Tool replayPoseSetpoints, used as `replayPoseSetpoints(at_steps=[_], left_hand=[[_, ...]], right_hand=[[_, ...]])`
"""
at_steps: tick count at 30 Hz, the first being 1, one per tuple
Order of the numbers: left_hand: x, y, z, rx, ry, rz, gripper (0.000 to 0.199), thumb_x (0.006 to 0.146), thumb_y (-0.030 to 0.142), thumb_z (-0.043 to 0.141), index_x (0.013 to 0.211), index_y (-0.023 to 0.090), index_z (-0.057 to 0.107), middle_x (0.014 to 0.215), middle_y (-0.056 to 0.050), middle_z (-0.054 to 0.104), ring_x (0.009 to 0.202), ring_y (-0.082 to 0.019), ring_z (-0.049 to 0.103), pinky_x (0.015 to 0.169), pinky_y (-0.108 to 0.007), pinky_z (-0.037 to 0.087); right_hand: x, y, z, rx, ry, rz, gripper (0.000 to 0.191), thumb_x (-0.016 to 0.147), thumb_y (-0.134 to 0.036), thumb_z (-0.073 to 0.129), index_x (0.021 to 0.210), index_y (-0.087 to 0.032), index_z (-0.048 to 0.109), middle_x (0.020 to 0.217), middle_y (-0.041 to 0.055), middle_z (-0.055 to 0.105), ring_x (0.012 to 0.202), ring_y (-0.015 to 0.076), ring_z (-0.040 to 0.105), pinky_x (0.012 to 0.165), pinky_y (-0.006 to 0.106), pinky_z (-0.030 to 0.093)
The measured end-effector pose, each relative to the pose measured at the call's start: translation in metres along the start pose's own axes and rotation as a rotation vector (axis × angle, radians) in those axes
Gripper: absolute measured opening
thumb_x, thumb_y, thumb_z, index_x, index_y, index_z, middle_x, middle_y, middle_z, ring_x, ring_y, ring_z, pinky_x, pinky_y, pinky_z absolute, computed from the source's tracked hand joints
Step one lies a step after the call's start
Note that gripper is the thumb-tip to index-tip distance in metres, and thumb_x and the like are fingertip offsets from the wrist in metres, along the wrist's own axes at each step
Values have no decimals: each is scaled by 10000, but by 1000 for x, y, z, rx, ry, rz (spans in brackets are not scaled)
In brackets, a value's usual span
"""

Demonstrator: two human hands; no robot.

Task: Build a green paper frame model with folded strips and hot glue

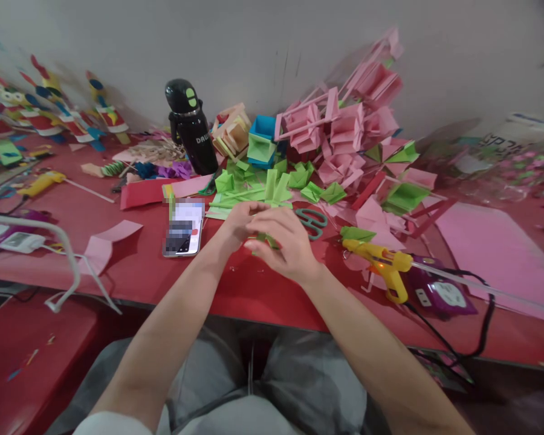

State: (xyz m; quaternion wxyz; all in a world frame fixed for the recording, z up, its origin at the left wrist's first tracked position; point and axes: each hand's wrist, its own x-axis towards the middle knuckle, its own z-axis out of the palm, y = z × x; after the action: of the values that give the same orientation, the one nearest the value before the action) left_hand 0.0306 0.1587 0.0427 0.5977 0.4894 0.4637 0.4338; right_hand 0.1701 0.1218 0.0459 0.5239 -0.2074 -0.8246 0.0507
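Around: phone (184,232) to the left, glue gun (381,263) to the right on the worktop (272,299); pink boxes (347,130) behind.
In the way: scissors (315,225) just beside my right hand (286,241), whose fingers mask much of the green paper (272,241).
Green paper: small, bright, between my hands.
Right grip: thumb and fingers closed round it.
Left grip: fingertips of my left hand (242,223) hidden; cannot tell.
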Motion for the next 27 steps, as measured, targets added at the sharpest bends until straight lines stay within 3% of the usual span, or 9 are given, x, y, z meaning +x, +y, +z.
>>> replayPoseSetpoints(at_steps=[2,5,8,11,14,17,21,27], left_hand=[[0,-2,0,-11,2,34,181,712,150,733,884,124,683,824,-17,670,706,-114,584,673,-251,483],[-4,-3,1,9,-61,46,190,716,190,732,889,132,682,807,-3,651,673,-94,567,641,-229,460],[-7,-4,2,37,-109,62,173,726,227,742,858,132,683,772,7,627,656,-83,547,624,-218,437],[-5,-5,1,15,-51,50,224,736,280,770,887,141,680,779,11,622,638,-83,537,601,-225,434],[-1,-8,-1,9,54,58,282,720,261,806,945,146,680,883,-11,658,695,-96,585,625,-232,470],[-1,-8,-1,11,69,34,299,712,221,812,971,149,682,974,-30,675,732,-108,616,632,-238,505],[-4,-3,1,-40,21,-38,218,762,141,735,977,143,703,986,-47,693,748,-124,648,647,-256,548],[-18,5,-9,-101,-43,-61,368,802,65,654,1156,151,707,1036,-88,744,848,-182,727,807,-356,609]], right_hand=[[2,9,-5,-106,111,111,254,948,-458,670,1069,-236,688,1043,89,727,1017,239,657,900,413,519],[0,24,-11,-167,215,349,433,870,-570,724,1149,-246,655,1123,107,676,1003,251,633,845,425,543],[-6,39,-11,-94,229,576,639,798,-650,750,1277,-263,579,1232,112,619,898,207,623,719,371,555],[-11,49,-8,52,198,712,814,754,-684,761,1404,-286,474,1318,126,583,861,182,627,659,336,561],[-13,51,-7,219,58,725,834,750,-669,771,1425,-284,470,1338,140,600,940,219,660,688,357,588],[-14,50,-8,287,-88,696,854,721,-639,813,1425,-279,493,1364,144,606,1086,278,663,790,410,600],[-16,53,-10,239,-88,735,946,677,-640,842,1442,-239,456,1272,146,638,1088,285,665,833,426,576],[-16,58,-20,209,-34,736,524,810,-592,738,1127,-210,569,1043,87,697,889,212,665,740,353,531]])
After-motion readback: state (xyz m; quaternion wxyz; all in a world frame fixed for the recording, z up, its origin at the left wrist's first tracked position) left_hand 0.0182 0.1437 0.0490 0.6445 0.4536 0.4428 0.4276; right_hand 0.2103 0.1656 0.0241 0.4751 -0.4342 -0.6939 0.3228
